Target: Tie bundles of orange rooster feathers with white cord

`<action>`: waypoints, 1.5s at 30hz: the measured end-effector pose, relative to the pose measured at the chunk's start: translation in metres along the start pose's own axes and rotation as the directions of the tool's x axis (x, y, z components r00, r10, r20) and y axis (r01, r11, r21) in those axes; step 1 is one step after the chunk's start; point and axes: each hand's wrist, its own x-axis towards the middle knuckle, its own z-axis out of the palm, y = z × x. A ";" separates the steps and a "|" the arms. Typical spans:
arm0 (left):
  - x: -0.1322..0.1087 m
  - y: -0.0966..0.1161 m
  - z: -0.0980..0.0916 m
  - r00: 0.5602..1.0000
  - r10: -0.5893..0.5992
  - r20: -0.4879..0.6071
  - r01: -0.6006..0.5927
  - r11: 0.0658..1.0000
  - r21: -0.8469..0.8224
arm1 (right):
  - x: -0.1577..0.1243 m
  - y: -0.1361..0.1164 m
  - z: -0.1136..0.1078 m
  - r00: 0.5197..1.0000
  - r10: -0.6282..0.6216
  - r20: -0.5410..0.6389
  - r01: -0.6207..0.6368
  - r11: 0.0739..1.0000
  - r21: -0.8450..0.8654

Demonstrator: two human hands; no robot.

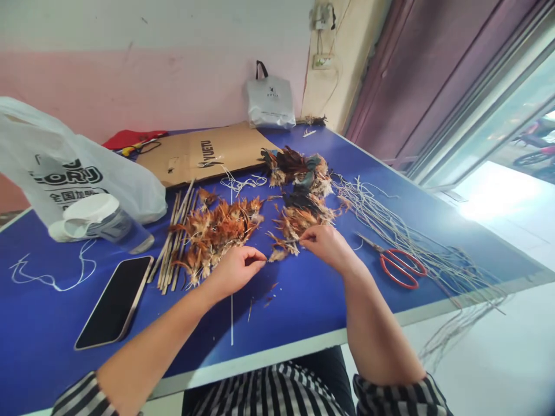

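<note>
My left hand (237, 269) is closed in a pinch, thumb and forefinger together. A small pale feather (278, 255) lies right by its fingertips; whatever it pinches is too small to make out. Across a short gap, my right hand (326, 245) pinches the end of a thin dark feather (293, 240). Beyond the right hand is a heap of brown and orange feathers (306, 216), with black feathers (295, 164) farther back. Another pile of orange-brown feathers (221, 228) spreads beside the left hand. Feather scraps (269, 299) are scattered on the table between my forearms.
Red-handled scissors (401, 268) and long thin strands (390, 225) lie at right on the blue table (299, 312). At left are sticks (173, 248), a phone (115, 303), a lidded plastic cup (113, 222) and a white bag (125, 173). Cardboard (186, 153) lies behind.
</note>
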 end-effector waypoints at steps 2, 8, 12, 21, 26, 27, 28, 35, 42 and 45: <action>0.010 -0.006 0.009 1.000 -0.008 0.014 0.008 1.000 -0.016 | -0.002 -0.002 0.003 1.000 -0.022 -0.014 0.021 0.998 -0.055; 0.028 -0.014 0.024 0.999 0.050 -0.019 -0.046 0.988 0.146 | -0.001 -0.013 0.015 0.994 -0.016 0.107 0.043 0.964 -0.262; 0.030 -0.016 0.032 0.996 0.091 -0.008 -0.082 0.926 0.368 | 0.002 -0.014 0.022 0.991 0.020 0.133 0.028 0.934 -0.356; 0.037 -0.009 0.036 0.997 0.073 0.037 -0.082 0.866 0.494 | 0.003 -0.018 0.025 0.988 0.100 0.118 -0.053 0.937 -0.345; 0.037 -0.016 0.033 0.990 -0.139 -0.034 0.137 0.989 -0.048 | 0.006 -0.009 0.028 0.990 0.115 0.083 -0.092 0.967 -0.239; 0.037 -0.017 0.032 0.978 -0.209 -0.030 0.199 0.960 -0.198 | 0.007 -0.006 0.028 0.991 0.110 0.079 -0.093 0.978 -0.186; 0.038 -0.017 0.032 0.962 -0.271 -0.022 0.249 0.910 -0.331 | 0.008 -0.003 0.027 0.991 0.104 0.081 -0.094 0.988 -0.123; 0.045 -0.007 0.048 0.867 -0.476 0.147 0.399 0.487 -0.777 | 0.013 0.007 0.024 0.988 0.097 0.119 -0.120 0.971 0.205; 0.055 0.000 0.053 0.842 -0.515 0.163 0.386 0.363 -0.848 | 0.015 0.011 0.026 0.985 0.085 0.151 -0.123 0.958 0.260; 0.057 -0.003 0.044 0.839 -0.540 0.069 0.335 0.412 -0.847 | 0.015 0.013 0.025 0.984 0.101 0.150 -0.138 0.956 0.260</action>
